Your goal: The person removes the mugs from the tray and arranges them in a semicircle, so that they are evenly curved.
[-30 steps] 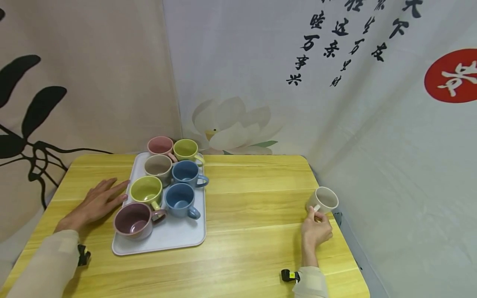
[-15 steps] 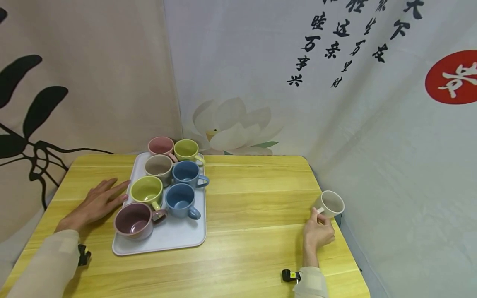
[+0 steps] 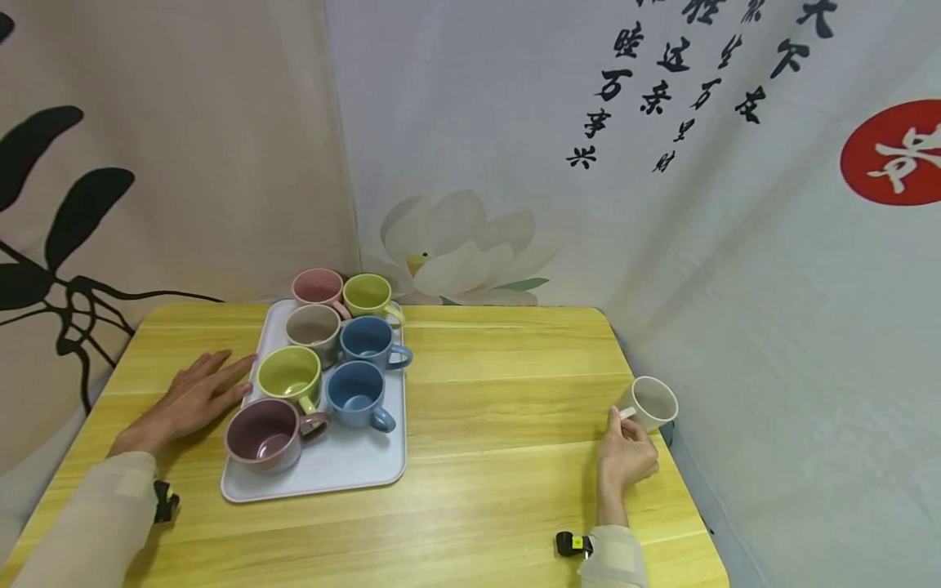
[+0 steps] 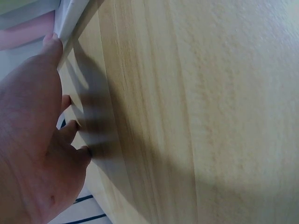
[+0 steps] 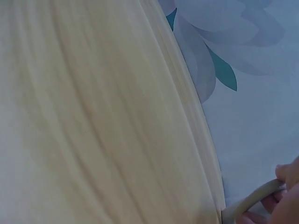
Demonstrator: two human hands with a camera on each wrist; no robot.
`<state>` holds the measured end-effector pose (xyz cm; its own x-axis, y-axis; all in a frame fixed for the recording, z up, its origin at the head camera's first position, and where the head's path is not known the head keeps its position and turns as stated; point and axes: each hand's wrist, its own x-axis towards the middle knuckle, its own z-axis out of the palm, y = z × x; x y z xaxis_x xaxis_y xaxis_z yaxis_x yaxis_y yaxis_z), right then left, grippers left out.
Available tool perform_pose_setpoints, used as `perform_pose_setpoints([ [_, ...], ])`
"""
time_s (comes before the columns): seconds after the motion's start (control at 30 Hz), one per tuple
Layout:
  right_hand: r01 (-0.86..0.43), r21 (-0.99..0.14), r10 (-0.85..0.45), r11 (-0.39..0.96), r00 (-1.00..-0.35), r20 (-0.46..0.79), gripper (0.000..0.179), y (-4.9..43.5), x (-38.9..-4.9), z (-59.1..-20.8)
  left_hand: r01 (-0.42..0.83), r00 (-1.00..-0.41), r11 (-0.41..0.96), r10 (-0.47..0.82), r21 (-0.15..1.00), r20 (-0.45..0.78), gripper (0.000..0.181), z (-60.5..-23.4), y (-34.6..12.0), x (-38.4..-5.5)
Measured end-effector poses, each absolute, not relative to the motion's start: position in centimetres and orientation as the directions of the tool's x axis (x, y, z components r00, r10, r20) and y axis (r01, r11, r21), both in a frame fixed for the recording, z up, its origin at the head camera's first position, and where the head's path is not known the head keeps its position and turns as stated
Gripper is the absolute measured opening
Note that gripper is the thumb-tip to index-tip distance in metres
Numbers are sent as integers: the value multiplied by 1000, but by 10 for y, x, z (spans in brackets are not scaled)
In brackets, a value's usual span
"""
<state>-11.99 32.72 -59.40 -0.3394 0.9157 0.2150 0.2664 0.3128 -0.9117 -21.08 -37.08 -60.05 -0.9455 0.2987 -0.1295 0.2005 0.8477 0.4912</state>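
Backdrop point(image 3: 456, 106): 万事兴 point(image 3: 597, 123); red oval point(image 3: 875, 126): cut-off character point(image 3: 907, 155)

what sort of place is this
Likely an indoor room, perhaps a corner staged for recording: a wood-grain table, printed cloth hung close behind it, and a small black device by the right sleeve.

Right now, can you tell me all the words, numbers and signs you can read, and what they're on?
"睦万事兴": black, on the cloth.
"生万里财": black, same cloth.
"贵", probably: white, on the red oval, cut off by the picture's edge.
Other black signs: cut off or too unclear.
Yellow tag: too small to read.
Cups and tray: no writing visible.
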Motion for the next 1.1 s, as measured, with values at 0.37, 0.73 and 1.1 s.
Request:
perform_pose_setpoints([
  [0.37,240,-919,905,314,-368,213,36,328,-119,-597,184,-947,854,287,486,-146,73,-598,-369,-211],
  [0.73,-8,-895,795,447,-455,401,44,303,-118,-576,173,-949,851,280,496,-148,73,-600,-370,-211],
  [1.1,-228,-862,488,453,-746,454,47,256,-124,-553,185,-947,846,289,500,-138,73,-602,-371,-213],
])
